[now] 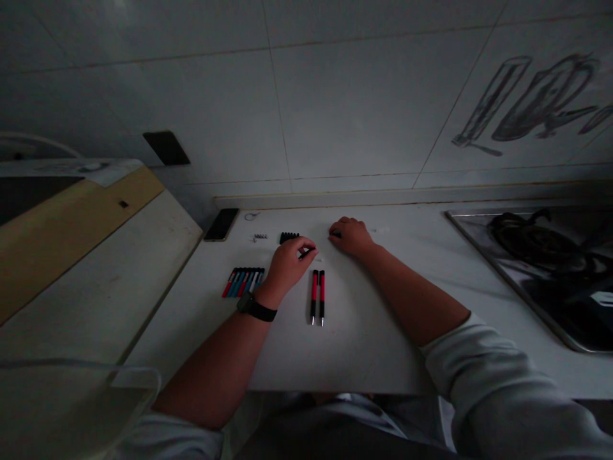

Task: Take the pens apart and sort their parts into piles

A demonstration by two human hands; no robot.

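My left hand [288, 260] is closed in a pinch round a small black pen part [307, 253], above the worktop. Farther right, my right hand [353, 235] rests low with its fingers curled in on a small dark piece [336, 234], whose kind is hard to make out. Two red and black pens [314, 295] lie side by side just in front of the hands, metal tips toward me. Beside my left wrist is a row of several coloured pen barrels [243, 281]. Several black pen parts [289, 237] and small springs [259, 237] lie behind my left hand.
A phone [221, 225] lies at the back left of the white worktop [364, 345], with a thin ring-like item [251, 216] near it. A pale cabinet-like box [90, 255] borders the left side. The gas hob [541, 268] is on the right, and a tiled wall stands behind.
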